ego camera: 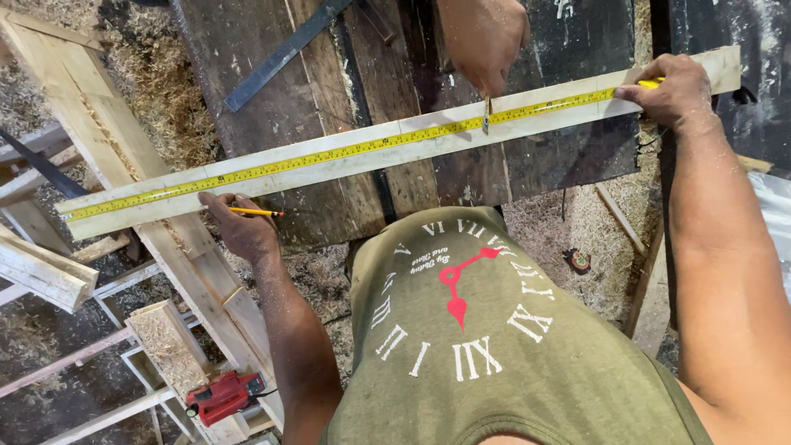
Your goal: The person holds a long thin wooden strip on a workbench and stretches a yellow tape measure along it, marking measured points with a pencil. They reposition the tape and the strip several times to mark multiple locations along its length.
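measuring was in hand: the yellow tape point(346, 150) was pinned along the wooden strip point(395, 136) by the right hand point(671, 91), fingers pressed flat; a pencil point(255, 213) was pinched in the left hand point(239, 227). a co-worker's hand point(482, 41) marked mid-strip. steady tape would be needed.

Yellow tape measure point(346, 151) stretched flat along pale wooden batten point(395, 156), diagonally

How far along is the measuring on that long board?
Done: the yellow tape lies stretched along the board. In hand: the right hand pins its end, the left hand holds a pencil, and another person's hand marks midway. No cut shows.
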